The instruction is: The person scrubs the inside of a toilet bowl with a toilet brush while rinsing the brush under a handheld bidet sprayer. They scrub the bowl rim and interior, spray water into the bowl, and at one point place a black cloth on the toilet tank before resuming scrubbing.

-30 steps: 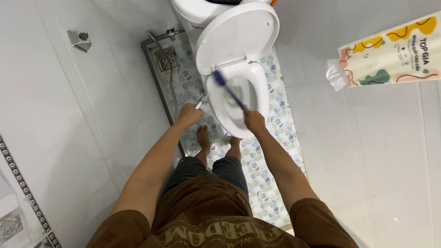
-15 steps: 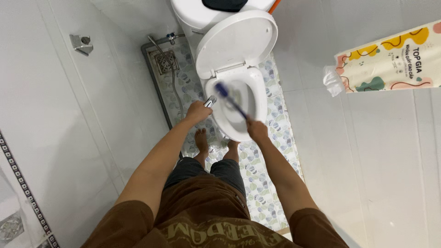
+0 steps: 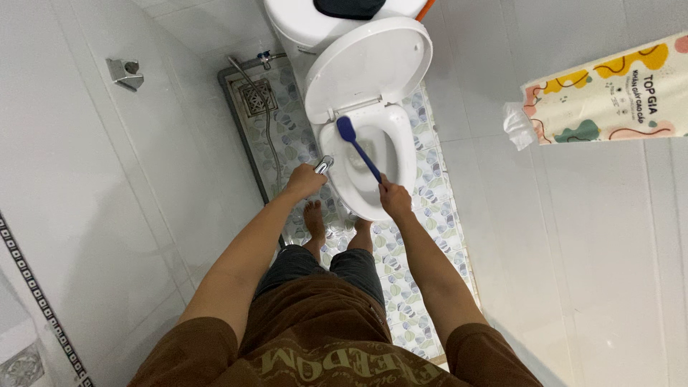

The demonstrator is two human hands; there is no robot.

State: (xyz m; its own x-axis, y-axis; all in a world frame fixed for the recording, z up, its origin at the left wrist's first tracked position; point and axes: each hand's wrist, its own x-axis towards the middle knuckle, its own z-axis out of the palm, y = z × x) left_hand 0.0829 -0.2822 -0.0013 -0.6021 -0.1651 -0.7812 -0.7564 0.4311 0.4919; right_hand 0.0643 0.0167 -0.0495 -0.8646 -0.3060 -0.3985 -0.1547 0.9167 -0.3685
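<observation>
Right hand (image 3: 395, 198) grips blue toilet brush (image 3: 357, 147), reaching up-left into toilet bowl (image 3: 401, 154).

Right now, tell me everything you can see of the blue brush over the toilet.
The brush is dark blue and looks like plastic: a thin straight handle ending in a small oval head. It lies slanted, head up and away over the back of the toilet bowl, near the seat hinge, handle running down toward the person. The right hand grips the handle's lower end at the bowl's front rim. Whether the head touches the bowl cannot be told. The left hand holds a metal sprayer, apart from the brush.
</observation>
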